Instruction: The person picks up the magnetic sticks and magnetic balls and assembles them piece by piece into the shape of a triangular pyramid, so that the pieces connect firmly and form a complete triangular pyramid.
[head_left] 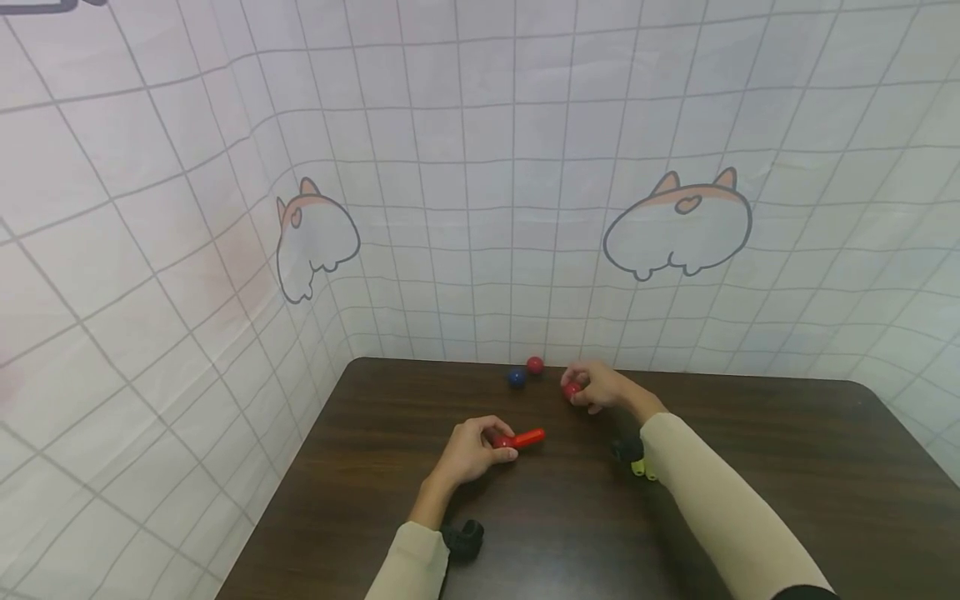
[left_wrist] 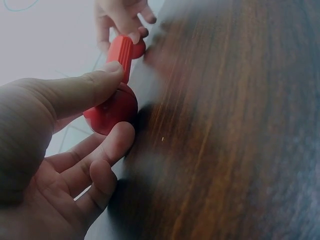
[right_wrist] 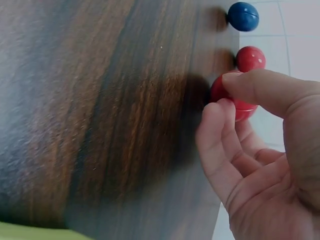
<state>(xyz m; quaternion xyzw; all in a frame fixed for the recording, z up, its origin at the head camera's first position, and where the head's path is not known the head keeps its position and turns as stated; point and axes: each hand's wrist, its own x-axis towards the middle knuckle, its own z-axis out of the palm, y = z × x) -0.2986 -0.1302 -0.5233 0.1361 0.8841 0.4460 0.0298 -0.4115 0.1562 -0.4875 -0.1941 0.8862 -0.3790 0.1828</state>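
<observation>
My left hand (head_left: 467, 452) holds a red maraca (head_left: 529, 437) with a ball-shaped head and a ridged handle, which points right, toward the right hand. In the left wrist view the thumb presses where the handle meets the head (left_wrist: 114, 114), and the fingers curl below it, close over the table. Farther back, my right hand (head_left: 606, 387) pinches a red ball (right_wrist: 218, 91) with a seam round it between thumb and fingers. Beyond that ball, near the table's back edge, lie another red ball (head_left: 535, 365) and a blue ball (head_left: 517, 378).
Two yellow-green round-ended pieces (head_left: 639, 468) lie on the dark wooden table (head_left: 555, 533), partly hidden by the right sleeve and the black wrist mount (head_left: 628, 450). A white gridded cloth (head_left: 480, 250) hangs behind the table's back edge and along the left.
</observation>
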